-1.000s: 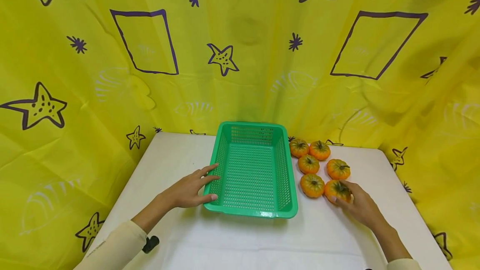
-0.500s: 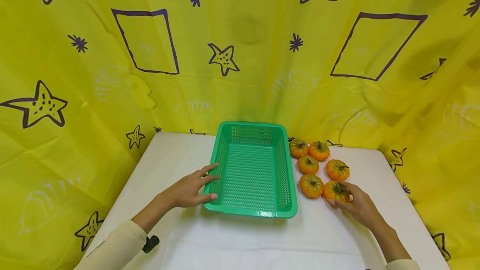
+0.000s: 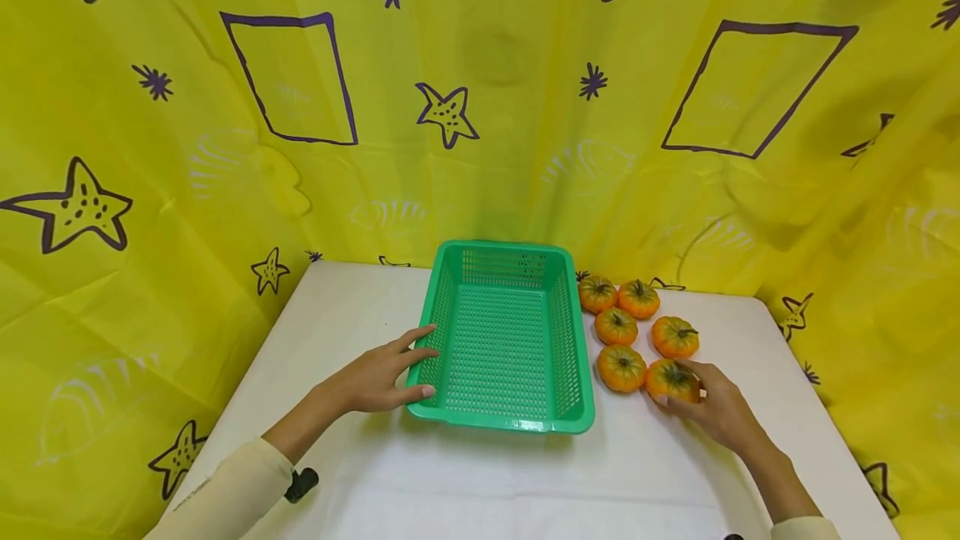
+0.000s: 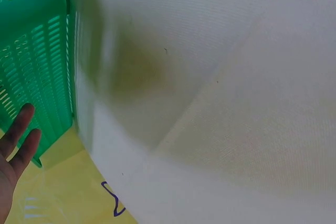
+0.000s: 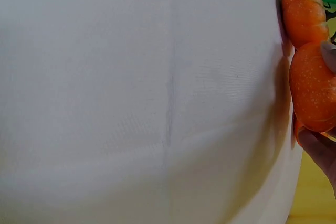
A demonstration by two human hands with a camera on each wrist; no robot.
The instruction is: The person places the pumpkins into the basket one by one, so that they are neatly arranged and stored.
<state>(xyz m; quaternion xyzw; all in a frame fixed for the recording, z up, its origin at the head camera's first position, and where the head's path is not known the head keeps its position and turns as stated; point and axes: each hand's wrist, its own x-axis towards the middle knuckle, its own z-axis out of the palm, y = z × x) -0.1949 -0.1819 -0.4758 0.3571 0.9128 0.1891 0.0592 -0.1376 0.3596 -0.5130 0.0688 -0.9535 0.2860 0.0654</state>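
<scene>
A green plastic basket [image 3: 510, 425] with perforated walls stands on the white table. My left hand [image 3: 375, 377] rests at its left rim with fingers spread and fairly straight; in the left wrist view two fingers [image 4: 27, 148] show beside the basket's wall [image 4: 39, 72]. To the basket's right, my right hand [image 3: 722, 408] holds the nearest small orange pumpkin [image 3: 670, 382], thumb on the near side and fingers round the right. In the right wrist view this pumpkin [image 5: 314, 90] sits between thumb and fingers, partly cut off. A neighbouring pumpkin [image 3: 622, 368] lies just left of it.
Several more pumpkins lie between the basket and the table's right side, among them one [image 3: 675, 337] behind the held one and one [image 3: 638, 299] near the back. A yellow curtain [image 3: 495, 107] with purple drawings hangs round the table [image 3: 480, 490].
The right hand stays at the same pumpkin, its fingers shifting slightly round it. The left hand and the basket have not visibly moved; the whole view shifts by a few pixels.
</scene>
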